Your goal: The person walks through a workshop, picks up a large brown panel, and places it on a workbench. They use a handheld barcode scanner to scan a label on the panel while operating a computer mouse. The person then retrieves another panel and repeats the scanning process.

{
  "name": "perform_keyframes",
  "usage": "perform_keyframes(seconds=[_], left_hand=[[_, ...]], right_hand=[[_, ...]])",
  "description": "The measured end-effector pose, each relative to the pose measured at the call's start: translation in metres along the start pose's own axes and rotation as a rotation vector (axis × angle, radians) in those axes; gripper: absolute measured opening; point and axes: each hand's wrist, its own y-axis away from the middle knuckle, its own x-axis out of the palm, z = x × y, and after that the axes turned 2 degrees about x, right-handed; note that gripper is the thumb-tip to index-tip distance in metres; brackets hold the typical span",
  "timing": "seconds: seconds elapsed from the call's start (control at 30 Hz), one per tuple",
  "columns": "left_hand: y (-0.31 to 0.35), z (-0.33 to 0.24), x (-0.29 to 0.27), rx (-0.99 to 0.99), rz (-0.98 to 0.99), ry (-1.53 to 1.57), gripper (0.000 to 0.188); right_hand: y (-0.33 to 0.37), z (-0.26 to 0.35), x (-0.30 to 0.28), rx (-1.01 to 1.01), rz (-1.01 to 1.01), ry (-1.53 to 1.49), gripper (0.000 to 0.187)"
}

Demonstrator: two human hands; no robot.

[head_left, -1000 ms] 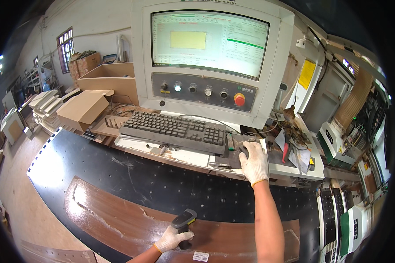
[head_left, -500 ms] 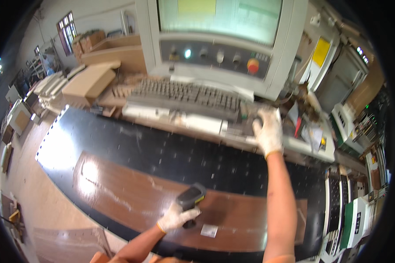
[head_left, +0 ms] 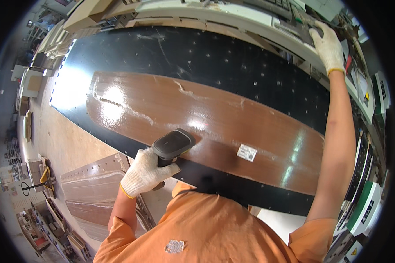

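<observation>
The left hand (head_left: 145, 174), in a white knit glove with a yellow edge, is closed around the handle of a black plastic scanner with a rounded top (head_left: 174, 143), by the near edge of a long, shiny brown board (head_left: 224, 109) and left of its small white paper label (head_left: 246, 152). The board lies flat on a big black table with small pale dots (head_left: 193, 44). At the far right, the right hand (head_left: 329, 49), gloved the same way, has bent fingers, but I cannot tell if it is holding anything.
</observation>
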Motion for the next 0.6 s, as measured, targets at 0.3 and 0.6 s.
perform_keyframes(seconds=[0.3, 0.6], left_hand=[[0.008, -0.026, 0.055, 0.130, 0.292, -0.034, 0.041], [0.008, -0.040, 0.061, 0.089, 0.216, -0.009, 0.041]], right_hand=[[0.017, 0.041, -0.033, 0.140, -0.022, -0.096, 0.038], [0.018, 0.049, -0.042, 0.170, -0.008, -0.120, 0.040]])
